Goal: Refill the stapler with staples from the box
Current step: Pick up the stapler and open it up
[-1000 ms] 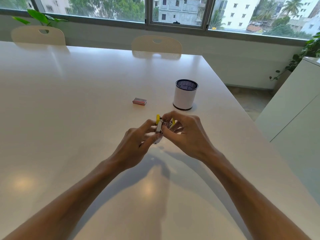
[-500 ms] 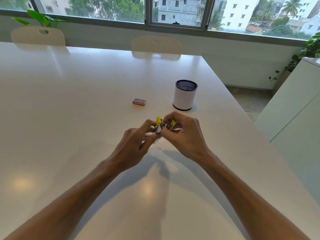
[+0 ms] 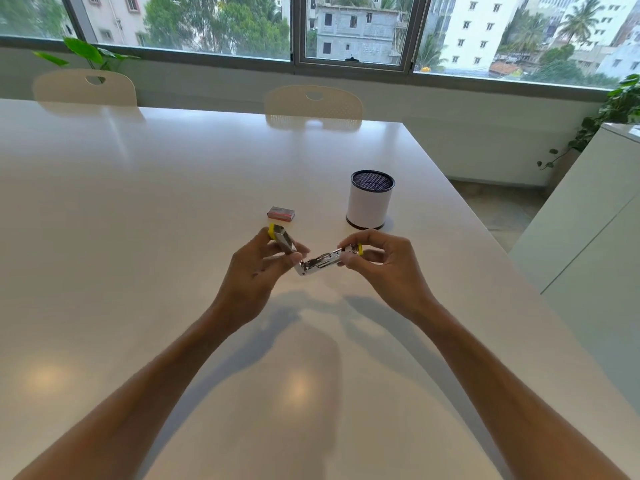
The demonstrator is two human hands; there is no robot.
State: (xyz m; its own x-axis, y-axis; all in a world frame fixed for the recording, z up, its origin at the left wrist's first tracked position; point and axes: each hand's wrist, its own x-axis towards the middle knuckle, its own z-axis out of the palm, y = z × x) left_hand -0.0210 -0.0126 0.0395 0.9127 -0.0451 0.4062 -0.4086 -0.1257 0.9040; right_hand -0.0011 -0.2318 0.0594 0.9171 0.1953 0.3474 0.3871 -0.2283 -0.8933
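Observation:
A small metal stapler (image 3: 320,263) with yellow ends is swung wide open above the white table (image 3: 138,202). My left hand (image 3: 258,268) grips its top arm, which points up and to the left. The lower arm, with the staple channel facing up, is pinched at its yellow end by my right hand (image 3: 379,259). The hinge sits between the two hands. A small red staple box (image 3: 281,213) lies closed on the table just beyond my left hand.
A white cylindrical pen holder (image 3: 370,200) with a dark mesh rim stands right of the box. Two cream chairs (image 3: 313,105) are pushed in at the far edge. The table's right edge drops beside a white cabinet (image 3: 588,220).
The stapler was held folded between both hands close together; my hands have moved apart and the stapler has swung open flat.

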